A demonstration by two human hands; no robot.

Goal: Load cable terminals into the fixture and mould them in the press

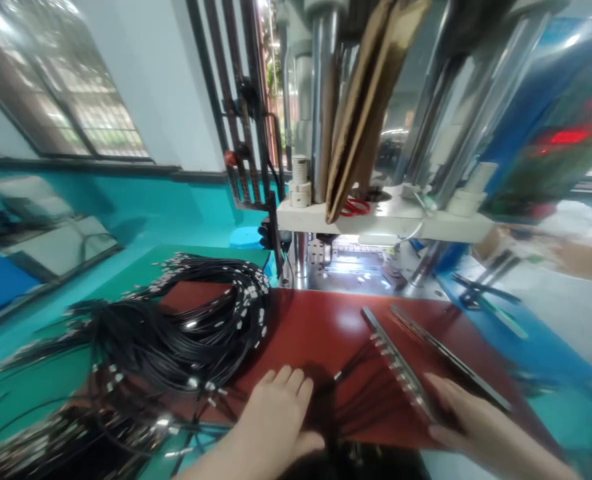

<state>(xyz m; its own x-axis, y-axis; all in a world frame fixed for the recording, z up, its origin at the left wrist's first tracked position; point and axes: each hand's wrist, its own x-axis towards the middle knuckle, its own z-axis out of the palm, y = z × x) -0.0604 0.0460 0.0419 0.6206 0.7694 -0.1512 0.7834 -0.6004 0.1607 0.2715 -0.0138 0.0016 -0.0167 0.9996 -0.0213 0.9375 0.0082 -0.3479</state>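
Note:
Palm down over the red-brown board (316, 320), my left hand (279, 417) has its fingers stretched out and its thumb apart. I see nothing in its grasp. To its left lies a large coiled bundle of black cables (176, 340) with small white tags or ends. Fingers and thumb of my right hand (469, 417) close around the near end of a metal bar (396, 360). Small fittings line the bar's left side, and several thin black wires (371, 400) run from it toward my left hand. A second metal strip (451, 357) lies to its right.
A press-like machine (386, 223) stands behind the board, its lit work area between metal columns. Cardboard (361, 113) leans on its white plate near red-handled scissors (355, 207). Dark-handled pliers (483, 290) lie right; more cables (71, 440) fill the lower left.

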